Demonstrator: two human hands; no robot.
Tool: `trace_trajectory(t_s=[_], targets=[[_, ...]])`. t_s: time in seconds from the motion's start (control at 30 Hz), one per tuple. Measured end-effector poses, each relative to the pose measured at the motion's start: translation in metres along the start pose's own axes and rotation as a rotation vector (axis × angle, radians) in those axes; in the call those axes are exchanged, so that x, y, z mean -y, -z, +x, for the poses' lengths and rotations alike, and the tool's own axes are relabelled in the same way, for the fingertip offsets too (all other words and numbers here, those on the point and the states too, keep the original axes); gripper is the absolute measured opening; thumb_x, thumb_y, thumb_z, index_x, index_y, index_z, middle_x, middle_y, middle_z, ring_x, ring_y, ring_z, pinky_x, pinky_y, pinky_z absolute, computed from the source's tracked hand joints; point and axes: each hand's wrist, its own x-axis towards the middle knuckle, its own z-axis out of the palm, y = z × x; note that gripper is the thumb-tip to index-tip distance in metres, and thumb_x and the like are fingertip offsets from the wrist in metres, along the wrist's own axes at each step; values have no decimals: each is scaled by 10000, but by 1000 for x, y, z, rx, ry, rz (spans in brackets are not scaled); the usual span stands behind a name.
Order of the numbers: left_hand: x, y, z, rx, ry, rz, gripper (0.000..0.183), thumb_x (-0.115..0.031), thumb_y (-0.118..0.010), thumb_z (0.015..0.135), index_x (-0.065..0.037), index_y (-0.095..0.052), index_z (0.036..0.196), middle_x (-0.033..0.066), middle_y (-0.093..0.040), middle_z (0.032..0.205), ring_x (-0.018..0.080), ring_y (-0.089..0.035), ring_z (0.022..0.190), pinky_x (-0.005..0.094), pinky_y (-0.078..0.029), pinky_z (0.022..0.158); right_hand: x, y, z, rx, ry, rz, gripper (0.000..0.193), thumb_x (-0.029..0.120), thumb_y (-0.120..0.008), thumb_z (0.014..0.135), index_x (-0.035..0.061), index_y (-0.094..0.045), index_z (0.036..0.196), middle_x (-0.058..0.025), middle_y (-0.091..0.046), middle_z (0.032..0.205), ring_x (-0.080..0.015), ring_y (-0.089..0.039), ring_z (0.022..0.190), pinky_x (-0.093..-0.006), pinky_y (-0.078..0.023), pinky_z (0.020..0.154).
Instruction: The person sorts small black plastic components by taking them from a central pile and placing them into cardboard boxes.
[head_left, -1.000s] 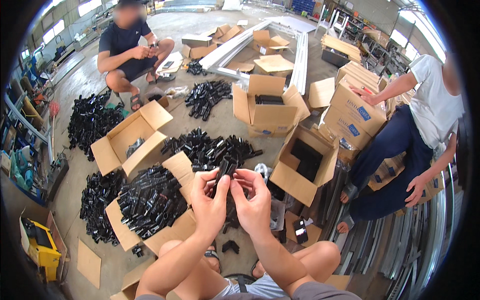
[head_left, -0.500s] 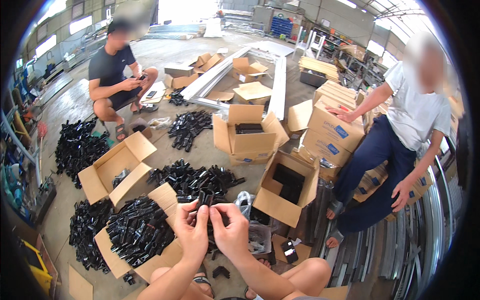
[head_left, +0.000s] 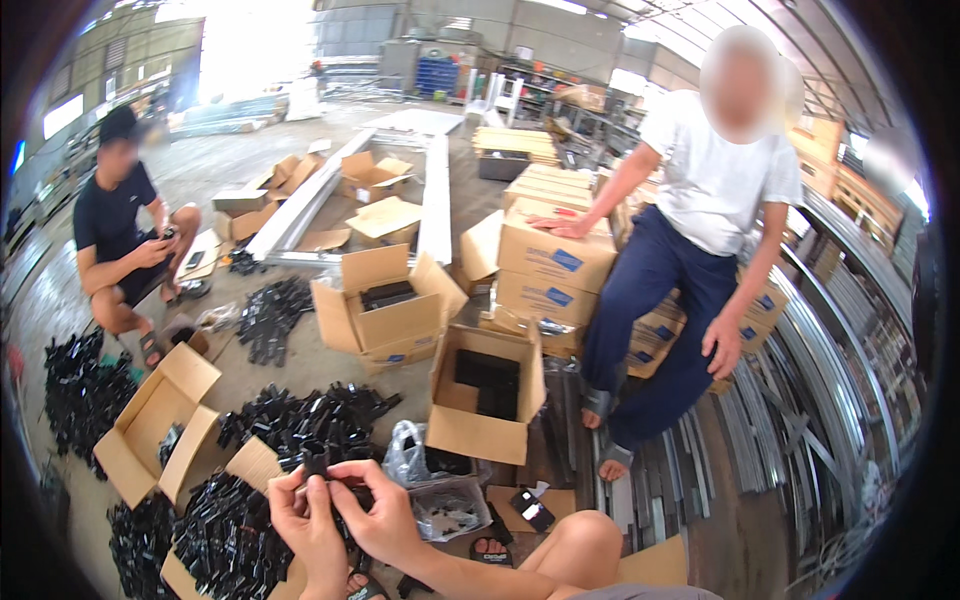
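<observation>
At the middle of the grip, the left hand [head_left: 308,528] and right hand [head_left: 380,518] pinch an upright black part [head_left: 316,461]. Just beyond lies a heap [head_left: 310,418] of similar parts; farther right, a carton [head_left: 478,440]. Loosened fingertips could drop the part among lookalikes.

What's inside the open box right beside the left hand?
Black parts, heaped in the box. The heap hides the box's floor and whatever is under the top layer; the left hand blocks some of its right side.
</observation>
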Motion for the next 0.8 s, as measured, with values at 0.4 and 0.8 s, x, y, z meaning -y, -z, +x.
trace_trajectory(t_s=[0.4, 0.8], targets=[[4, 4, 4, 21, 15, 53, 86, -119, -567, 1057, -52, -516, 1041, 6, -572, 937, 63, -532, 851, 232, -438, 747, 6, 3, 2, 72, -67, -137, 249, 167, -665, 982, -12, -617, 1148, -138, -720, 1000, -232, -721, 950, -329, -557, 820], [2, 2, 2, 44, -12, 45, 75, -106, -568, 1053, -43, -529, 1064, 17, -586, 965, 71, -548, 876, 237, -446, 778, 6, 2, 3, 44, -82, -47, 237, 203, -651, 996, -12, -627, 1093, -146, -711, 1009, -231, -710, 972, -332, -546, 841]])
